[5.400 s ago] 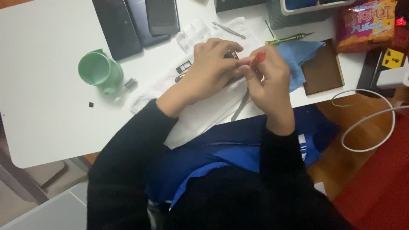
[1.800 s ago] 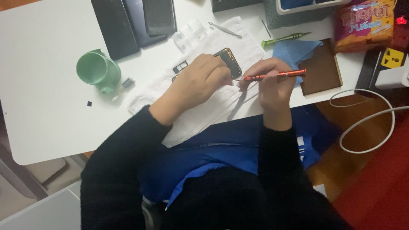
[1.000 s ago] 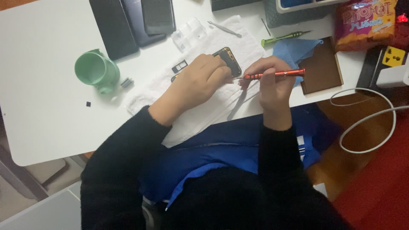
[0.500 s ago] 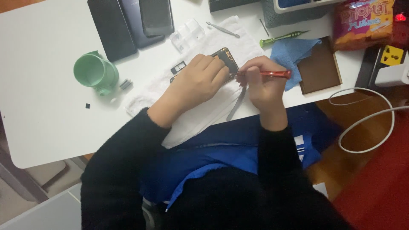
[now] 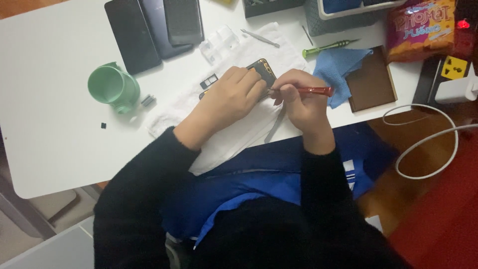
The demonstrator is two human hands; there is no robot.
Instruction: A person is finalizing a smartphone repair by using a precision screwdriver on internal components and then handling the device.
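An opened black phone (image 5: pixel 262 70) lies on a white cloth (image 5: pixel 234 134) on the white table (image 5: pixel 50 144). My left hand (image 5: pixel 230 98) presses down on it and covers most of it. My right hand (image 5: pixel 298 102) grips a red-handled screwdriver (image 5: pixel 311 91), its tip pointing left at the phone's edge. A grey flat pry tool (image 5: pixel 275 127) lies on the cloth under my right hand.
A green mug (image 5: pixel 112 88) stands at the left, three dark phones (image 5: pixel 152 27) at the back. A green screwdriver (image 5: pixel 326 48), blue cloth (image 5: pixel 342 69), brown pad (image 5: pixel 371 82), snack bag (image 5: pixel 420 27) and white cable (image 5: pixel 428 139) sit to the right.
My right hand went from working at the phone with the left to holding the red screwdriver level. Its tip has since moved left to the phone's edge.
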